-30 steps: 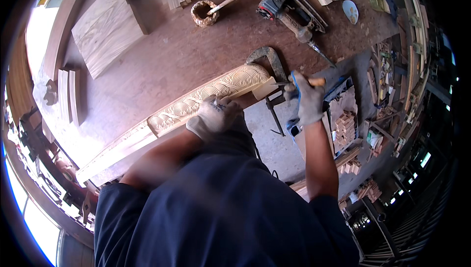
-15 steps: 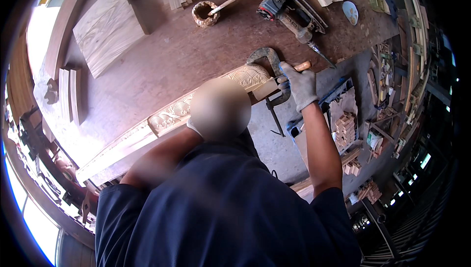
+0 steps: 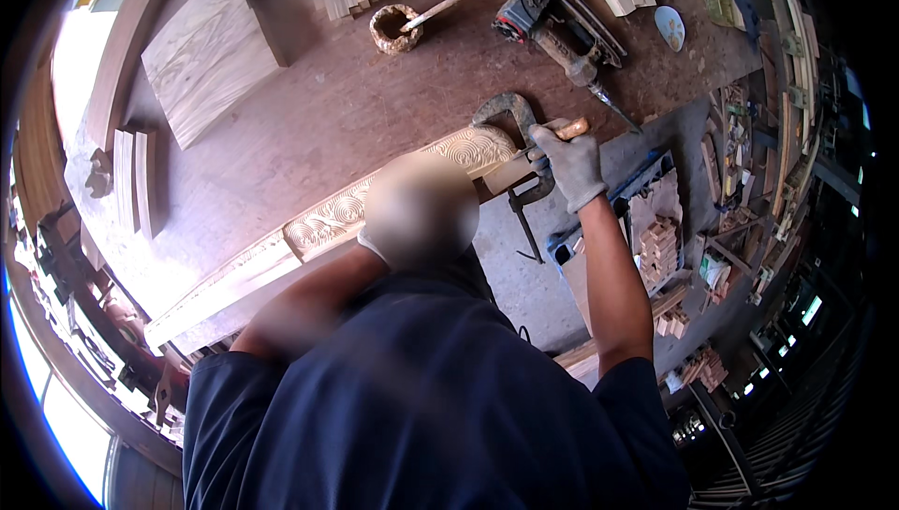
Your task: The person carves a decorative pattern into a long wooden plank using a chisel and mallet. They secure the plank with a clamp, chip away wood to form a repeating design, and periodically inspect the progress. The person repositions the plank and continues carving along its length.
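Two gloved hands are at the carved board (image 3: 473, 147), which slants along the near edge of the table (image 3: 393, 107) from the lower left to just right of centre. Compared with a second ago, the right hand (image 3: 575, 170) has shifted up and leftward in the frame and is now just beside the metal clamp (image 3: 510, 103); its grip is closed around a wooden-handled tool (image 3: 573, 129), whose handle juts rightward while its working end cannot be made out. That seems to bring the tool closer to the board's right end, by the pale block (image 3: 507, 175). The left hand (image 3: 368, 240) was plain to see then; a round blur (image 3: 421, 208) near the centre now covers all but its cuff, so whether that grip is wide, narrow or holding something I cannot tell. As for brands, labels or writing, nothing can be read: the power tool (image 3: 562, 46), upper right of centre, shows a red patch but no clear lettering
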### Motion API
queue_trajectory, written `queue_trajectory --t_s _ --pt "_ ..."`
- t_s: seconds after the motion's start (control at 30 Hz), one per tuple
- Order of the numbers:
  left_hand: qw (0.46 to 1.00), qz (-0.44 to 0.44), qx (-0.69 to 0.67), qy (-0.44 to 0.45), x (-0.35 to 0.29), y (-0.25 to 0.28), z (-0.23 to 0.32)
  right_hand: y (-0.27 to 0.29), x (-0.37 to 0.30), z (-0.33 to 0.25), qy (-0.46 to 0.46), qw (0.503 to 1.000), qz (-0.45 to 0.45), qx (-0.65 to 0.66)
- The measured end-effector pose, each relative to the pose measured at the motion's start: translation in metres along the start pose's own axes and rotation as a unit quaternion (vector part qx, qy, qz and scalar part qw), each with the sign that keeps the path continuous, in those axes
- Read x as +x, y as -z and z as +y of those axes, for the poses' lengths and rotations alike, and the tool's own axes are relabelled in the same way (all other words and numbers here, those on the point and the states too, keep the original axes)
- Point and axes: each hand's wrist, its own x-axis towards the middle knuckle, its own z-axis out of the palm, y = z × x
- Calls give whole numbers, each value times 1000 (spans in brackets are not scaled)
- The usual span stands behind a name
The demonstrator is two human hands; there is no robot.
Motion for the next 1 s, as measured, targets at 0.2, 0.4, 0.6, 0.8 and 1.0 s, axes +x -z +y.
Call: queue_trajectory --t_s 0.2,0.4,0.6,0.8,1.0 --pt "998 20 12 51 18 32 40 14 -12 -5 138 990 -1 31" --pt "981 120 -48 -143 18 18 30 -11 -75 -5 29 983 -113 145" --pt "974 135 -14 -182 11 -5 20 -14 -77 26 -37 979 -135 147" --pt "998 50 -27 -31 4 7 16 6 -39 -4 70 996 1 55" --pt "991 16 -77 107 4 10 27 -4 -9 7 168 975 41 -142"
